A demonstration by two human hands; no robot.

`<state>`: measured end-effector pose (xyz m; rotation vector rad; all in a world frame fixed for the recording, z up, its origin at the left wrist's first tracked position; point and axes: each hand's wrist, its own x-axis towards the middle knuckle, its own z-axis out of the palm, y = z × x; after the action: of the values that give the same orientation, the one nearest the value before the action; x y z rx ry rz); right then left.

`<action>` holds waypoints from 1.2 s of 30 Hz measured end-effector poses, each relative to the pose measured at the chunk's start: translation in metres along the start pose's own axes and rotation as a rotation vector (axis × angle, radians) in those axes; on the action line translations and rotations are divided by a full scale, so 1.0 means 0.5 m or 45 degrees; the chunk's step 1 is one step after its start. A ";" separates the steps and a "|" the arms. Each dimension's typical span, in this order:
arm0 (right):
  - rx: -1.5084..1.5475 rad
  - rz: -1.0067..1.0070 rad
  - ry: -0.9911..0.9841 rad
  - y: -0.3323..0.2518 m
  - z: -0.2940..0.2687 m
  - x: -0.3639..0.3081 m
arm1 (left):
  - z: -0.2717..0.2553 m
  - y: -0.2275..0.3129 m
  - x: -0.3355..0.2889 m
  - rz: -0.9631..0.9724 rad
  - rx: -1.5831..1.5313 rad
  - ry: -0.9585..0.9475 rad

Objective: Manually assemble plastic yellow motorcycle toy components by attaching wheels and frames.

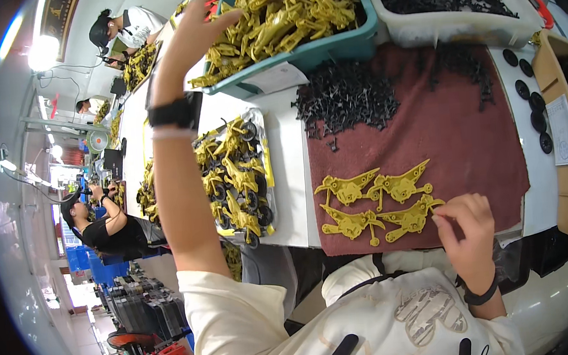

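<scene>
My left hand (194, 30) is stretched out over the left edge of a teal bin (328, 55) heaped with yellow plastic toy-motorcycle parts (291, 13). Its fingers are apart, and nothing shows in them. On the maroon cloth (420, 127), several flat yellow motorcycle body pieces lie in two rows. My right hand (468, 230) is closed, thumb and forefinger pinching the end of the near right yellow motorcycle body piece (409, 220). That piece lies on the cloth beside its neighbour (349, 224).
Small black parts (347, 96) are piled on the cloth, with a white tub (452, 27) of black parts behind. Black wheels (538, 121) lie near a cardboard box (546, 70). Assembled yellow motorcycles (234, 181) fill a tray at left. Other people (117, 220) work farther left.
</scene>
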<state>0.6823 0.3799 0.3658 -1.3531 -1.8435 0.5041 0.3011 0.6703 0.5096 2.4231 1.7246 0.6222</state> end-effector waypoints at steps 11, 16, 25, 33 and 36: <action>0.042 0.028 -0.052 0.028 -0.014 -0.003 | 0.085 -0.051 0.116 0.065 -0.084 0.046; 0.060 -0.044 -0.060 0.027 -0.011 0.015 | 0.087 -0.075 0.117 0.031 0.118 0.086; 0.072 -0.040 -0.110 0.020 -0.003 -0.004 | 0.102 -0.109 0.113 0.056 0.070 0.303; 0.055 -0.070 -0.121 0.030 -0.010 0.005 | 0.057 -0.044 0.078 -0.303 0.241 0.158; 0.060 -0.059 -0.123 0.030 -0.012 0.006 | 0.087 -0.003 0.018 -0.307 0.708 -0.157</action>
<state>0.6958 0.3873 0.3604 -1.2712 -1.9241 0.5940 0.3192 0.6858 0.4721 2.4288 2.3242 -0.0497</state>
